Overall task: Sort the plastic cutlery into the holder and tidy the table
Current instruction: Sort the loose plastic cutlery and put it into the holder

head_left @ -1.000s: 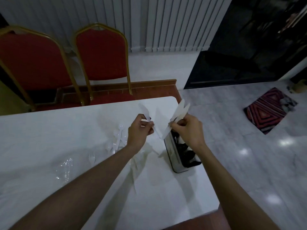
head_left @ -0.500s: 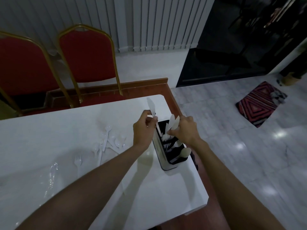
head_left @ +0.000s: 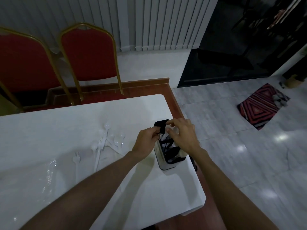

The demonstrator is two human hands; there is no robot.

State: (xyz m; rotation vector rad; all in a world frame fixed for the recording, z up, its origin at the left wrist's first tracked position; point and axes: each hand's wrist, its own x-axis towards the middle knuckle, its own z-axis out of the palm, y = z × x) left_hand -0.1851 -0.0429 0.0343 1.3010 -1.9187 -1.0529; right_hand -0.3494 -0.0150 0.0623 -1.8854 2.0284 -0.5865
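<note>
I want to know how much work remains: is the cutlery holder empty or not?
Not empty. White cutlery stands inside the holder, between both hands; more cutlery lies loose on the table.

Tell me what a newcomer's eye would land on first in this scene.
Both hands meet over the dark cutlery holder near the right edge of the white table: the left hand at its far rim, the right hand above the white pieces standing inside. Left of it lies a loose pile of white plastic cutlery, with a single fork nearer. Behind the table stand two red chairs.
</note>
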